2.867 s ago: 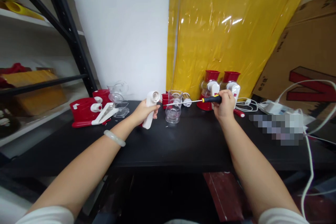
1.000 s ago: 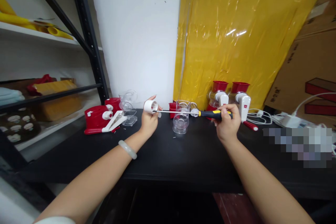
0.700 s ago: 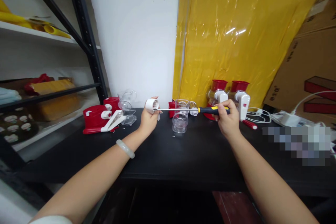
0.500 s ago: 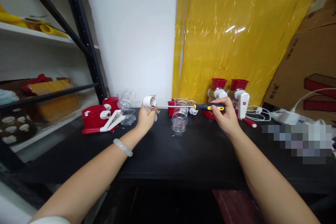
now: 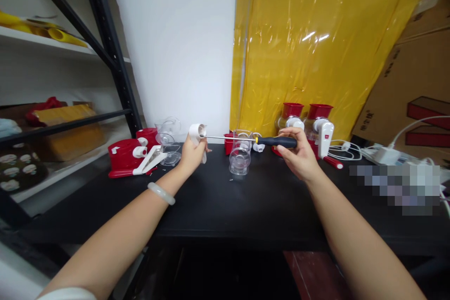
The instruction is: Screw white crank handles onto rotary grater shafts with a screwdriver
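Observation:
My left hand (image 5: pixel 192 153) holds a white plastic part (image 5: pixel 195 134) with a round opening facing right. My right hand (image 5: pixel 298 152) has its fingers round the black handle of a screwdriver (image 5: pixel 277 141), which lies level. The shaft runs left, and its tip is at the opening of the white part; what it touches inside is hidden. Below the shaft, clear plastic cups (image 5: pixel 239 161) stand on the black table (image 5: pixel 225 211), beside a red part (image 5: pixel 228 143). A small screw lies in front of the cups.
On the left are red housings (image 5: pixel 123 157) with a white arm and clear parts (image 5: pixel 168 133). Two red-and-white machines (image 5: pixel 320 126) stand behind my right hand. White cables and a charger (image 5: pixel 386 155) lie at the right, near a cardboard box (image 5: pixel 408 84). A metal shelf (image 5: pixel 112 56) rises at the left.
The screwdriver handle has turned, its yellow stripe no longer facing me. My right hand's fingers have shifted and opened a little round it. Both hands have moved slightly left.

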The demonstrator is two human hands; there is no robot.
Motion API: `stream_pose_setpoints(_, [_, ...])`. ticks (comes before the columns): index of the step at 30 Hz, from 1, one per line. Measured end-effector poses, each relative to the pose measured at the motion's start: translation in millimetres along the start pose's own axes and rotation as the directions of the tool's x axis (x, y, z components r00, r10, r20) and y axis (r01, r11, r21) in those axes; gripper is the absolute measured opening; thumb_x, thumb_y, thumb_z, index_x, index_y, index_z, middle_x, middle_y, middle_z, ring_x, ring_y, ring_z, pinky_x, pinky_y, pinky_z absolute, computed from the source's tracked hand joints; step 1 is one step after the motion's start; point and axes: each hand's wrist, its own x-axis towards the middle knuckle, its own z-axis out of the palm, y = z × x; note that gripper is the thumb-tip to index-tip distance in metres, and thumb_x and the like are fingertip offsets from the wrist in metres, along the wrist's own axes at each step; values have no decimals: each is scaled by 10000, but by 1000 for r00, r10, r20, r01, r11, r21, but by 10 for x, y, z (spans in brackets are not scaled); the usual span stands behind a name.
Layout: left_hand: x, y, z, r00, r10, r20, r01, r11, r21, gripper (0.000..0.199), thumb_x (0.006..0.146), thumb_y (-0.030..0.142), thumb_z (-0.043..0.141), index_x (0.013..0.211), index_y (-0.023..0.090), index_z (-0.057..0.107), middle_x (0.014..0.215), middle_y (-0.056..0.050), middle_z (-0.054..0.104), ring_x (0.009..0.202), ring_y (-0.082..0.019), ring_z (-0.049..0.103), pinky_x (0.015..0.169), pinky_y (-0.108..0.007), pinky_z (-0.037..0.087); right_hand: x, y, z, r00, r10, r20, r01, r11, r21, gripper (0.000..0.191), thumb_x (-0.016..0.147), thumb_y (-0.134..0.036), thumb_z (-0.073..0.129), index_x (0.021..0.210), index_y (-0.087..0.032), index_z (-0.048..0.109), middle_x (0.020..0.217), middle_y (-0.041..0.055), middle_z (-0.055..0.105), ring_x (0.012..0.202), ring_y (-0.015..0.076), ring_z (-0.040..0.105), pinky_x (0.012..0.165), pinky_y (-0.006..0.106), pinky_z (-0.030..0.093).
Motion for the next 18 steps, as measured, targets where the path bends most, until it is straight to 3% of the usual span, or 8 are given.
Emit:
stream_pose_setpoints(3, [-54, 79, 51, 990, -29, 142, 30, 1000, -5, 433, 758, 320, 660, 1155, 175, 564, 521, 95, 470, 469, -91, 489, 545, -259, 548, -2, -34, 29, 994, -49, -102, 55, 997, 55, 357, 796, -514, 668, 1040, -277, 559, 912, 22, 615, 781, 181, 628, 671, 330, 530])
stream_pose_setpoints(6, [-86, 94, 77, 973, -19, 230, 34, 997, -62, 373, 756, 338, 671, 1081, 186, 570, 535, 88, 492, 497, -95, 521, 610, -289, 565, -44, -124, 8, 980, -124, -157, 97, 981, -165, 287, 862, -500, 594, 1008, -252, 596, 798, 19, 633, 583, 161, 603, 533, 307, 487])
stream_pose_setpoints(8, [-88, 62, 84, 974, 39, 225, -24, 997, -68, 304, 742, 358, 703, 959, 193, 568, 568, 67, 537, 530, -106, 559, 676, -315, 570, -79, -207, -11, 963, -210, -169, 140, 926, -352, 220, 862, -445, 614, 927, -236, 634, 667, -5, 606, 469, 139, 546, 473, 293, 438])
stream_pose_setpoints(12, [-79, -25, 104, 985, 165, 46, -166, 986, 1, 312, 729, 401, 749, 850, 214, 531, 696, 24, 600, 648, -137, 627, 758, -318, 554, -106, -353, 24, 907, -374, -192, 219, 810, -544, 201, 853, -412, 622, 786, -229, 671, 575, -14, 587, 456, 135, 529, 503, 299, 436])
stream_pose_setpoints(18, [-109, 0, 129, 950, 243, -196, -239, 970, 42, 390, 757, 440, 739, 935, 238, 457, 741, 25, 580, 718, -150, 632, 712, -290, 521, 53, -381, 137, 952, -269, -146, 162, 849, -504, 396, 933, -468, 487, 713, -205, 684, 514, -14, 537, 424, 118, 462, 465, 283, 371])
